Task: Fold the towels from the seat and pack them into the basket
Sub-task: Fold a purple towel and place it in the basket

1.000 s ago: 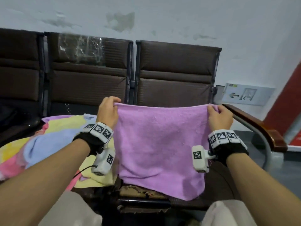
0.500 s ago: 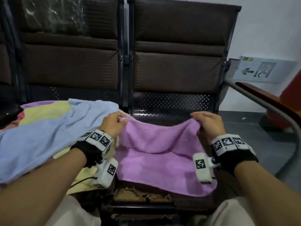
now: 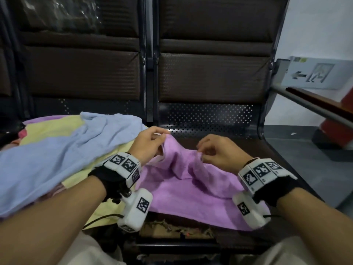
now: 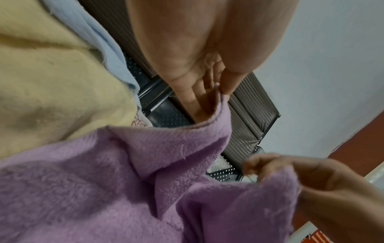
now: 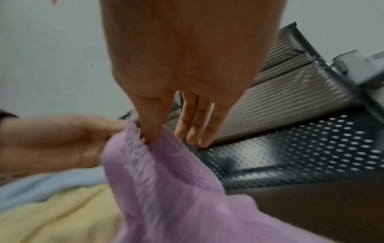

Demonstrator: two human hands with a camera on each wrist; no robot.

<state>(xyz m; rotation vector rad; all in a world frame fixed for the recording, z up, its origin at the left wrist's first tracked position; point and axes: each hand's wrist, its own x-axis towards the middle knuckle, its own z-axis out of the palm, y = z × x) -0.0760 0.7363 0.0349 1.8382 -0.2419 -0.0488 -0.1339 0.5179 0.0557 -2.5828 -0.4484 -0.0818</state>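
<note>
A purple towel (image 3: 193, 192) lies on the dark seat (image 3: 271, 161) in front of me, its far edge lifted and bunched. My left hand (image 3: 152, 144) pinches the towel's far left corner, as the left wrist view shows with thumb and fingers on the purple towel (image 4: 145, 172). My right hand (image 3: 214, 152) pinches the far edge near the middle; the right wrist view shows the thumb pressed into the purple towel (image 5: 166, 180), the other fingers hanging straight. A pile of towels, blue (image 3: 53, 159) over yellow (image 3: 51, 129), covers the seat to the left. No basket is in view.
Brown padded backrests (image 3: 212, 73) stand behind the seats. A metal and wood armrest (image 3: 315, 106) runs at the right. The seat's front edge (image 3: 175, 230) is torn, showing padding. A grey floor (image 3: 298, 142) and a wall sign (image 3: 315, 73) lie to the right.
The towel has come down from hanging upright onto the seat. Both hands have lowered, and the right hand has moved inward along the top edge towards the left hand.
</note>
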